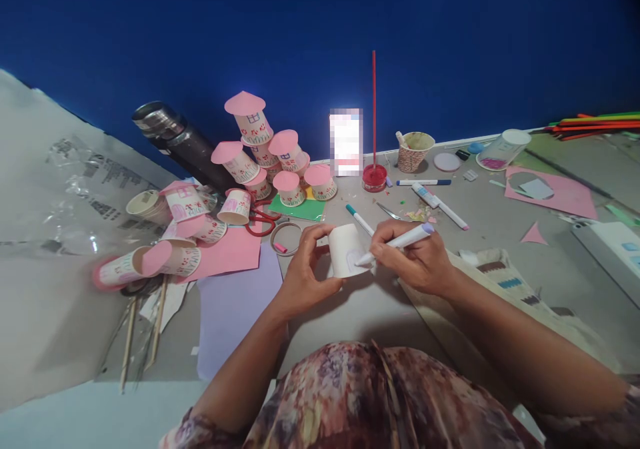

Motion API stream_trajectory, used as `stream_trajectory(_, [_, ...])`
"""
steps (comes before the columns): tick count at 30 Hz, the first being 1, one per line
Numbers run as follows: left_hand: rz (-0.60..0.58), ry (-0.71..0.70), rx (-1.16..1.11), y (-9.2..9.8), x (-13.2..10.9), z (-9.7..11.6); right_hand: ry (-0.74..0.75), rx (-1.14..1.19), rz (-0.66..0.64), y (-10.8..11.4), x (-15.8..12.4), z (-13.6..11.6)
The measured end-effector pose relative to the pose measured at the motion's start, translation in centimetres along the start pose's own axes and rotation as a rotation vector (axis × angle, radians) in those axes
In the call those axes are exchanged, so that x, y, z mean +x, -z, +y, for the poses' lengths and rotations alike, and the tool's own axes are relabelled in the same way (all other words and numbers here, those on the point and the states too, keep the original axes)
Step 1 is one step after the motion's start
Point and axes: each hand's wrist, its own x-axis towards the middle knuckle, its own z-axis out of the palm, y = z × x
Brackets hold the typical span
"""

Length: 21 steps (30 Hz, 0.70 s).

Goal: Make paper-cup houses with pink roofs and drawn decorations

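A white paper cup (343,248), tilted with its wide rim toward me, is gripped between the thumb and fingers of my left hand (311,269). Pale lilac lines form an arched shape on its side. My right hand (414,256) pinches a white marker (403,239) with a lilac end, its tip touching or very close to that arch. Just beyond the cup lies a teal-capped marker (359,218). A roll of tape (286,238) with a pink cap inside sits past my left hand.
Decorated cups with pink cone roofs (245,104) are stacked at back left, beside a dark flask (187,146). Red scissors (263,222), purple paper (240,309) and pink paper (220,259) lie left. A red stick in a round base (374,178) and a patterned cup (414,156) stand behind.
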Motion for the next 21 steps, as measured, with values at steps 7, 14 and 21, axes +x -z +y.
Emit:
stream_trajectory(7, [-0.003,0.002,0.019,0.0,-0.04,0.13,-0.063,0.022,-0.059,0.03,0.03,-0.19])
stream_trajectory(14, [0.011,0.02,-0.002,-0.05,0.01,0.16,-0.08,-0.052,0.033,0.15,0.12,-0.07])
stream_trajectory(21, [0.003,0.015,-0.003,0.02,0.03,0.07,-0.069,-0.058,0.061,0.17,0.1,0.03])
